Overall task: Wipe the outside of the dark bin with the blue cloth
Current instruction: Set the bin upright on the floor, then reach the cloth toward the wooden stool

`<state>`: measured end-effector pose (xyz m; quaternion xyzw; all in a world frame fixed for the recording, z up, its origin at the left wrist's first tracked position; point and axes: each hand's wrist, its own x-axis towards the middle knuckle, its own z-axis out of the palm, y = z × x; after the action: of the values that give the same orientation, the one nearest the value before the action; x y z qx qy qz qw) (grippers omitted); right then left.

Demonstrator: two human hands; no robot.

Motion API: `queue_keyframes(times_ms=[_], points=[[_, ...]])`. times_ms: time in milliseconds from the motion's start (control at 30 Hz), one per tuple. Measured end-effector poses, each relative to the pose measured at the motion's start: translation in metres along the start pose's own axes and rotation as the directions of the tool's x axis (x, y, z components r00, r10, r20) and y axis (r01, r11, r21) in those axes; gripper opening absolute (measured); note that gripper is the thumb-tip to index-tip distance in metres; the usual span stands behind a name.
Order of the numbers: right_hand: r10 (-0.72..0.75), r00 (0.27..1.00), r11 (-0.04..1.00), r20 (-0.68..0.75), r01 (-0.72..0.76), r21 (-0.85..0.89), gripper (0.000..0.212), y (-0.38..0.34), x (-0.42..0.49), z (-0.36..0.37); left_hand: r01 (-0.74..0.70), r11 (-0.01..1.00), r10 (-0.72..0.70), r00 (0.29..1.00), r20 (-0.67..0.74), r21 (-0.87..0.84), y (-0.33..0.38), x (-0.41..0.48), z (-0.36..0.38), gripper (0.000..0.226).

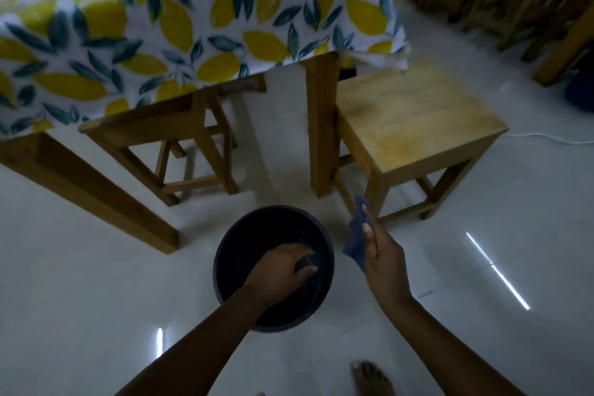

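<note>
Our left hand [283,270] reaches into the round dark plastic bin [225,254] on the floor, fingers curled on its far rim; our right hand [382,254], just beside it, pinches the crumpled blue cloth [355,241]. Wiping has not begun; next, the cloth must meet the bin's outer wall.

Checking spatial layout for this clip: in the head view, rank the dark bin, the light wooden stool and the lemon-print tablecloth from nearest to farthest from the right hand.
1. dark bin, just left of the right hand, which holds the blue cloth.
2. light wooden stool, ahead and slightly right.
3. lemon-print tablecloth, far ahead, up left.
</note>
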<state>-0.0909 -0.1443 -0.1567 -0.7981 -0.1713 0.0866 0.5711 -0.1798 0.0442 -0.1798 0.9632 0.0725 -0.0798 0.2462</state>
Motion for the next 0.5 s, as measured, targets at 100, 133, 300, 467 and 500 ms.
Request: queue_keyframes(times_ms=[100, 133, 300, 467, 500], points=[[-0.104, 0.987, 0.994, -0.122, 0.097, -0.059, 0.046, -0.033, 0.027, -0.032, -0.025, 0.999, 0.027, 0.997, -0.071, 0.024, 0.036, 0.026, -0.034, 0.043], [-0.147, 0.975, 0.986, -0.165, 0.133, -0.097, 0.048, -0.043, 0.038, -0.043, -0.021, 1.0, 0.023, 0.995, -0.097, 0.019, 0.047, 0.033, -0.044, 0.043], [-0.292, 0.921, 0.948, -0.257, 0.242, -0.209, 0.047, -0.072, 0.095, -0.076, -0.03, 1.0, 0.03, 0.994, -0.105, 0.006, 0.077, 0.064, -0.076, 0.046], [-0.155, 0.988, 0.776, 0.008, 0.126, -0.618, 0.056, -0.029, 0.149, -0.063, -0.017, 0.999, 0.008, 0.986, -0.165, -0.048, 0.087, 0.09, -0.086, 0.042], [-0.099, 0.993, 0.695, 0.068, 0.118, -0.71, 0.058, -0.017, 0.153, -0.057, -0.025, 0.998, 0.015, 0.985, -0.172, -0.061, 0.084, 0.097, -0.084, 0.04]])
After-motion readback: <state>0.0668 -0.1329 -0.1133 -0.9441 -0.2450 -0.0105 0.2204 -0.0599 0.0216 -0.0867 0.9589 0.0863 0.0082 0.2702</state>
